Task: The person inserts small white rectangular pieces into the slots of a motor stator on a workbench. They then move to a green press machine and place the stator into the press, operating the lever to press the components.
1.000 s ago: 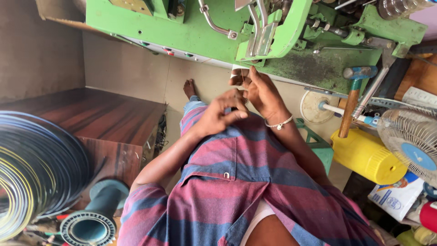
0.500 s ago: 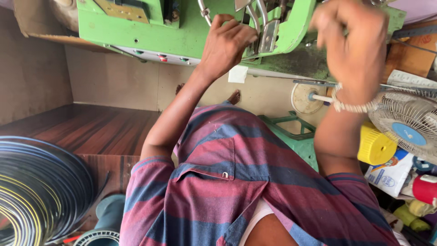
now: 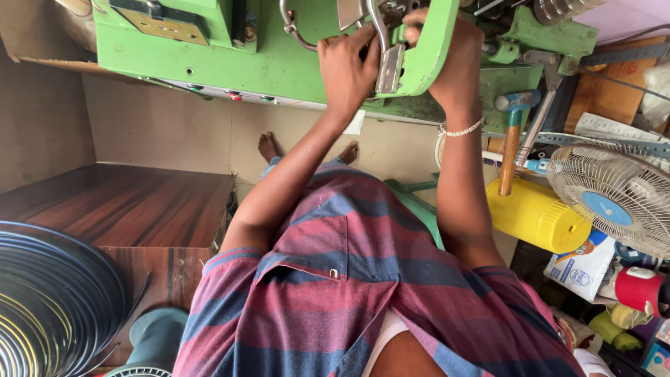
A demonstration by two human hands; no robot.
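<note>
Both hands are up on the green machine (image 3: 279, 63): left hand (image 3: 347, 66) has its grip curled around the metal lever (image 3: 388, 66) at the front. Right hand (image 3: 450, 56) sits just behind the green arm, can't tell its grip. Hammer (image 3: 513, 136) leans near the yellow can (image 3: 534, 216)

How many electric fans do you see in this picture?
1. A white wire-cage fan with a blue hub stands at the right edge, beside the yellow plastic container. Clutter there may hide others.
</note>
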